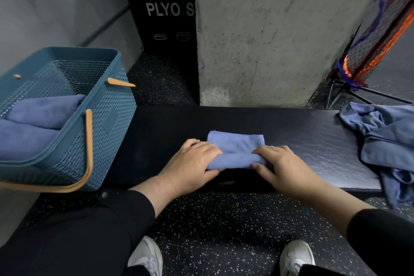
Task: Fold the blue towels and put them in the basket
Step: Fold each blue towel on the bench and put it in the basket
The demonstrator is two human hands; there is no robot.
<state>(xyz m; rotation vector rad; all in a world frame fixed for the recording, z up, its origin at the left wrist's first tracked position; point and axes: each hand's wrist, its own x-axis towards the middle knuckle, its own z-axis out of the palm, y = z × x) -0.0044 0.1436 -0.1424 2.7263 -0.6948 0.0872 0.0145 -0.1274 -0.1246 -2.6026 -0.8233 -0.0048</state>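
Black counter point(291, 127) abuts a concrete pillar point(268, 29). Black box point(165, 6) lettered "PLYO S" stands behind. Orange-and-purple netting point(376, 36) at right. Speckled rubber floor point(224, 231); white shoes point(295, 255).

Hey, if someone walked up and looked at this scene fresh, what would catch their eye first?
Probably the two hands, left hand and right hand, gripping a small folded blue towel on the black bench. Next, the teal basket at left, already holding folded towels, and the rumpled towel heap at right.

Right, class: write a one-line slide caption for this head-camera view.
Both hands fold a blue towel on a black bench beside a basket.
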